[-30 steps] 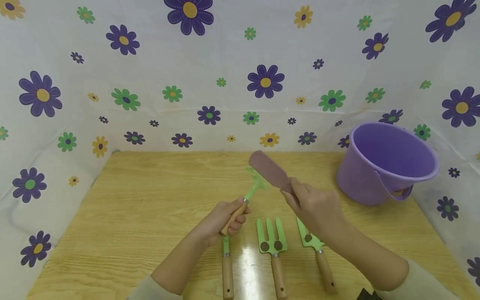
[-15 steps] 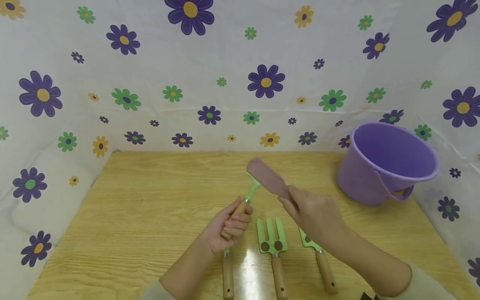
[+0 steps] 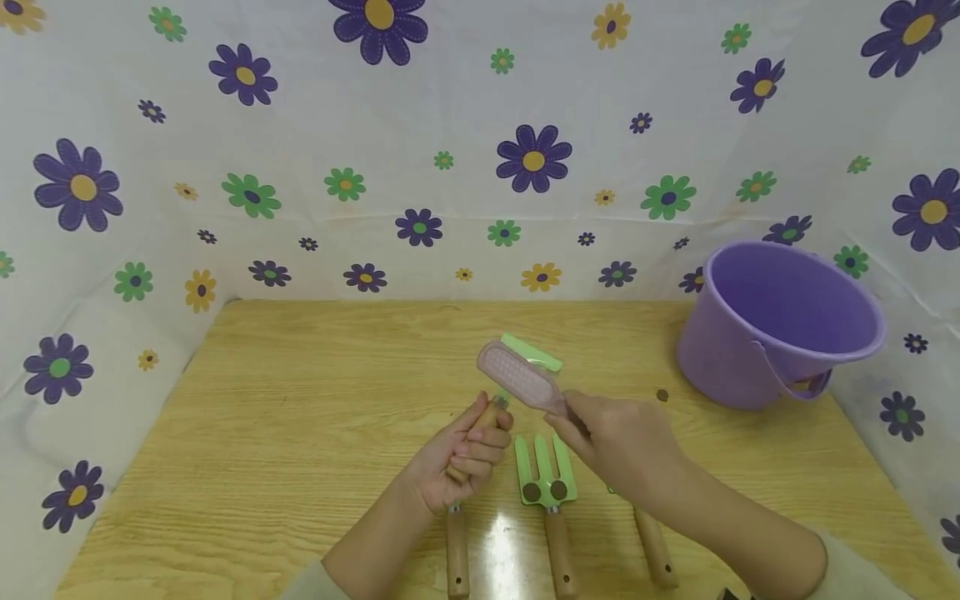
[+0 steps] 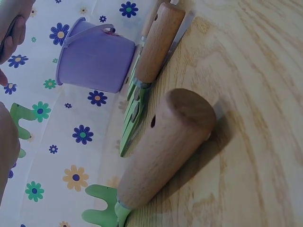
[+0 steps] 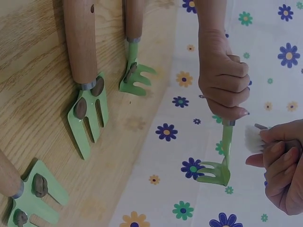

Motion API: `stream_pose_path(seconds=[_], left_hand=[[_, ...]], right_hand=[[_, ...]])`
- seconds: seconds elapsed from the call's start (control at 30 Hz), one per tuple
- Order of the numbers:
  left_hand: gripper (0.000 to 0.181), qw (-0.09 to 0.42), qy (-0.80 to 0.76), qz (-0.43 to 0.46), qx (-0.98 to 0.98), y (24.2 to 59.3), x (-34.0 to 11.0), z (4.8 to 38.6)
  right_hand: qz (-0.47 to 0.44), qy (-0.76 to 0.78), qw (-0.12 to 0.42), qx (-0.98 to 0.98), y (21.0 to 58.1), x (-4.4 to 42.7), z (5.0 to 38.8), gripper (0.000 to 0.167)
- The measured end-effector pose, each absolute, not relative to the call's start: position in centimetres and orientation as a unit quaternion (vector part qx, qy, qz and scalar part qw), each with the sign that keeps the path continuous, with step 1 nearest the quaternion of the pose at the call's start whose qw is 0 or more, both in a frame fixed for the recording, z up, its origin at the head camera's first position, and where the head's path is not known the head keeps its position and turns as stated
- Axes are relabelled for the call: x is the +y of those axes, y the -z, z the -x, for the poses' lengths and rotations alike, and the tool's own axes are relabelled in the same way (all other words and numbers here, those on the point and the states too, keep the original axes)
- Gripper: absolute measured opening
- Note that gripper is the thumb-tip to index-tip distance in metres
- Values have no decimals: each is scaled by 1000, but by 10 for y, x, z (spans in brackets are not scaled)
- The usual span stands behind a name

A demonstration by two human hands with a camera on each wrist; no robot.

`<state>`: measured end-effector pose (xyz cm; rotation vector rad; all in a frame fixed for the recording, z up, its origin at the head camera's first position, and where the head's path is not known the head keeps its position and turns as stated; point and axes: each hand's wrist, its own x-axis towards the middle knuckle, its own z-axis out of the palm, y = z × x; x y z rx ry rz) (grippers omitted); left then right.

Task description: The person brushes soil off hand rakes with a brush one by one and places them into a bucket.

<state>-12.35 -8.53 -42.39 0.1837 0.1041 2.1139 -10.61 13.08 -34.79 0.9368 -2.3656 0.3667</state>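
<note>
My left hand (image 3: 468, 454) grips the wooden handle of a small green hand rake (image 5: 218, 172), its head raised and pointing away. My right hand (image 3: 626, 433) holds a mauve brush (image 3: 517, 375) by its handle, slanted across the rake's neck in the head view. White bristles (image 5: 254, 138) show in the right wrist view, close to the rake; I cannot tell whether they touch. Below the hands lies a green garden fork (image 3: 545, 475) with brown lumps (image 5: 80, 108) on it. Two more wooden-handled tools flank it, a left one (image 3: 457, 554) and a right one (image 3: 655, 550), partly hidden by my hands.
A purple bucket (image 3: 712, 350) stands at the table's back right, its handle hanging down. A small brown bit (image 3: 662, 395) lies in front of it. The wooden table (image 3: 315, 392) is bordered by a white flowered cloth (image 3: 450, 100).
The brush has moved down and slightly left along the rake, and a dotted surface shows on it now. My left hand has turned the rake, so its head edge faces differently.
</note>
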Motion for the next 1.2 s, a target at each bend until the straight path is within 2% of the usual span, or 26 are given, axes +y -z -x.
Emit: stream_pose_path(seconds=[0.23,0.3,0.77,1.03,1.2], left_hand=[[49,493,-865,-75,45,420,-84,123],[49,494,-865,-73,49,419,-84,123],[50,501,-857,-80,85,417,-84,125],[50,514,-851,-72,81,419,-86,124],[52,518,-848,-71,90,419,-87,123]], right_hand=[[-327,-141,208,-911,349,129,102,23],[-318,-142,186,-919,350,129,102,21],[-295,-126,158,-934,349,134,111,27],[-300,-94,203,-927,349,142,119,31],[-274,-122,155,-941,344,146,123,31]])
